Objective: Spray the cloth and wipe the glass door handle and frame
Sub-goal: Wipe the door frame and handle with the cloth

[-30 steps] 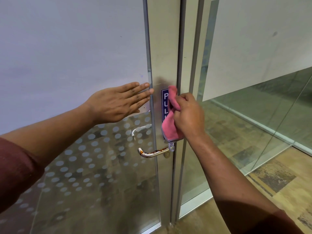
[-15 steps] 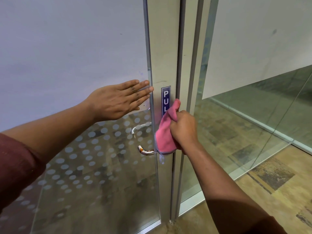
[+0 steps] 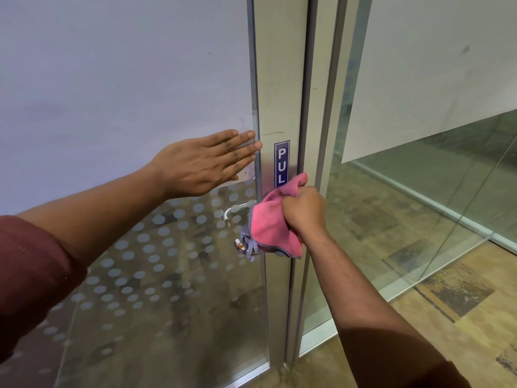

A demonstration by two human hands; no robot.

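Note:
A glass door with frosted film and a dotted band has a silver metal frame (image 3: 279,79) down its right edge. My right hand (image 3: 303,210) grips a bunched pink cloth (image 3: 272,228) and presses it against the frame, just below a blue PULL sticker (image 3: 281,163). The cloth hangs over the near door handle (image 3: 240,245), of which only the tip shows at the cloth's lower left. A second handle (image 3: 233,210) shows through the glass. My left hand (image 3: 207,162) lies flat against the glass, fingers together, fingertips touching the frame's left edge. No spray bottle is in view.
To the right of the frame stands a fixed glass panel (image 3: 419,177) with a frosted upper part (image 3: 433,65). Tiled floor (image 3: 461,317) lies at the lower right. Maroon sleeves cover both my upper arms.
My right hand has slid the pink cloth down the frame, from over the PULL sticker to below it, covering the handle. My left hand has stayed flat on the glass.

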